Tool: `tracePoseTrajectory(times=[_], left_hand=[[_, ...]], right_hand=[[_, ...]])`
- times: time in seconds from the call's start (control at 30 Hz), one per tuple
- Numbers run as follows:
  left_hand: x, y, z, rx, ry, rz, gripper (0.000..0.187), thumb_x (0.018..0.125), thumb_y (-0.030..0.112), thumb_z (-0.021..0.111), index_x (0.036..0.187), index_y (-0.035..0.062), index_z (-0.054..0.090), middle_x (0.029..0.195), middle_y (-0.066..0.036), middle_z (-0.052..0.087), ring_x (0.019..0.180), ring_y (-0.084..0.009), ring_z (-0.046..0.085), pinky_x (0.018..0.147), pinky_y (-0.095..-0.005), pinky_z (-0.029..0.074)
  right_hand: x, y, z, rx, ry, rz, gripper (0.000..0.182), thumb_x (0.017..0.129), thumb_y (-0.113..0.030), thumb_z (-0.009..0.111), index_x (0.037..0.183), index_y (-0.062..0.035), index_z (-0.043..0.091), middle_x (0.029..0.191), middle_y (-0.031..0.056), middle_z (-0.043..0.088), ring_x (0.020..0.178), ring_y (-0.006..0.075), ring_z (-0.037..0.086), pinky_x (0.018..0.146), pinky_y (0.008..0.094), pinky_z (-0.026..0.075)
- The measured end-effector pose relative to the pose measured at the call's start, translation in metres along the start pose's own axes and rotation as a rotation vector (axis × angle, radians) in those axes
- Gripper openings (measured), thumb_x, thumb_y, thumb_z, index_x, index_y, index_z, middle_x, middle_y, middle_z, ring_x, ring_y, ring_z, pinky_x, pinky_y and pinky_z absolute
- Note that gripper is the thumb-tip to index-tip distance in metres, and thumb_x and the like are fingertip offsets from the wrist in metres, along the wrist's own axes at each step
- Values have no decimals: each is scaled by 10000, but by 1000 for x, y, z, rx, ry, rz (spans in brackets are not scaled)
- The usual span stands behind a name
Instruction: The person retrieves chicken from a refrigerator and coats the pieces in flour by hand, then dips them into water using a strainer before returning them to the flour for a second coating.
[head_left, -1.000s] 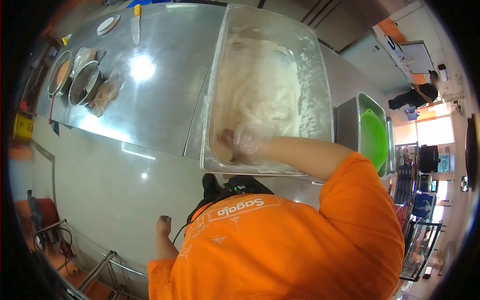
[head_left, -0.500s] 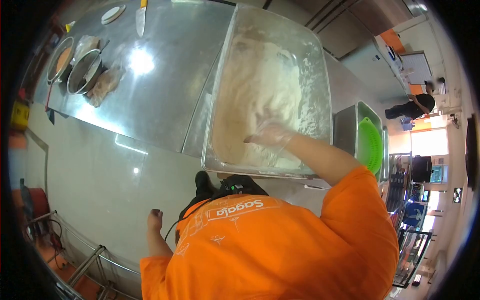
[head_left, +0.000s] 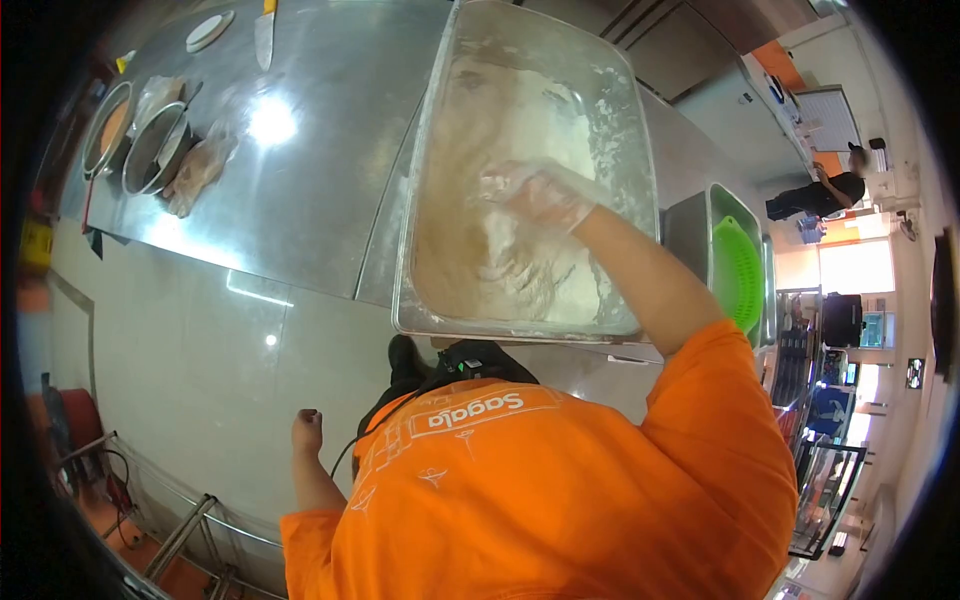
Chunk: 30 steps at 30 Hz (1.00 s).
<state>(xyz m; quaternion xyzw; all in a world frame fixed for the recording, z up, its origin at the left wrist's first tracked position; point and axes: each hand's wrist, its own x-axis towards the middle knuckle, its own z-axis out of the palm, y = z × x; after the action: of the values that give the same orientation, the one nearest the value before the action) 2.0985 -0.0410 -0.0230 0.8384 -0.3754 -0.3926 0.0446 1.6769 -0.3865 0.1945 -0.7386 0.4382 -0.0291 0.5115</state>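
My right hand (head_left: 540,195), in a clear plastic glove, reaches into a large metal tray (head_left: 403,290). Pale flour-like powder (head_left: 545,290) covers much of the tray floor, with ridges just below the hand. The gloved fingers are slightly blurred and bent loosely over the powder, pointing left, with no object showing in them. Off to the lower left, my left hand (head_left: 308,428) hangs by my side above the floor. Its fingers are curled in, and nothing shows in them.
On the steel table (head_left: 330,130) left of the tray are a knife (head_left: 264,42), a white lid (head_left: 209,31), a metal pot (head_left: 140,185) and a plastic bag (head_left: 203,172). A green basket (head_left: 738,275) sits in a metal container at right. A person (head_left: 835,190) stands farther off.
My right hand has moved up and away from me inside the tray, and its spread fingers have bent. Ridged powder shows where it was. My left hand has barely moved.
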Motion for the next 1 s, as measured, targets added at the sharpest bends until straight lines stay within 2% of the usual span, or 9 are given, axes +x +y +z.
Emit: tracePoseTrajectory(times=[0.03,0.1,0.2,0.33,0.47,0.53,0.73,0.9,1.0], left_hand=[[-3,0,2,-6,-8,-14,270,802,202,567,986,4,565,905,-169,617,848,-295,592,745,-353,460],[-4,-7,4,-4,-13,-24,271,802,202,564,988,5,566,912,-168,616,853,-296,592,751,-357,459],[-2,-34,23,-28,-18,-23,282,792,211,564,988,9,568,928,-170,613,872,-300,588,768,-374,453],[-4,-57,31,47,-92,-84,279,792,210,565,986,9,568,937,-175,611,887,-302,584,779,-374,451],[-2,-49,21,19,-48,-76,267,799,204,562,978,6,571,932,-173,613,889,-304,583,782,-370,452],[-1,-30,11,-34,-11,-67,265,800,204,561,975,5,572,926,-172,615,882,-303,585,775,-368,453],[-1,-2,-3,-46,27,19,281,796,208,567,981,-4,569,909,-167,618,850,-299,591,751,-363,458],[-2,-22,6,3,12,13,275,790,215,573,976,14,578,900,-169,618,848,-302,590,756,-363,456],[-4,-48,11,70,-20,-31,286,784,220,573,974,7,577,907,-188,613,875,-313,586,772,-365,454]], right_hand=[[-8,-1,-6,84,-29,91,541,823,-423,473,1222,-60,431,1128,174,535,994,231,541,844,315,434],[-24,-21,-9,-449,-202,423,663,766,-498,536,1246,-61,403,1114,186,540,1020,258,526,890,345,405],[-38,16,40,-568,-444,265,616,782,-514,492,1221,-87,431,1115,223,510,999,309,519,906,379,386],[-22,1,81,-286,-311,174,576,748,-430,593,1181,-69,476,1085,232,536,1024,286,514,879,378,395],[-10,-16,83,61,218,85,399,782,-264,616,1074,-5,532,1003,170,581,916,210,555,802,313,431],[-13,-63,54,443,110,229,395,807,-204,609,1099,38,495,1028,135,573,888,152,556,793,260,432],[20,-7,34,116,118,-209,488,802,-175,614,1200,6,398,1174,139,488,969,178,542,795,256,434],[31,0,68,-750,230,-3,717,703,-297,666,1238,30,318,1098,217,485,982,252,529,805,306,429],[7,-27,77,-499,94,-11,768,684,-339,638,1278,7,297,943,235,542,949,306,528,778,371,427]])
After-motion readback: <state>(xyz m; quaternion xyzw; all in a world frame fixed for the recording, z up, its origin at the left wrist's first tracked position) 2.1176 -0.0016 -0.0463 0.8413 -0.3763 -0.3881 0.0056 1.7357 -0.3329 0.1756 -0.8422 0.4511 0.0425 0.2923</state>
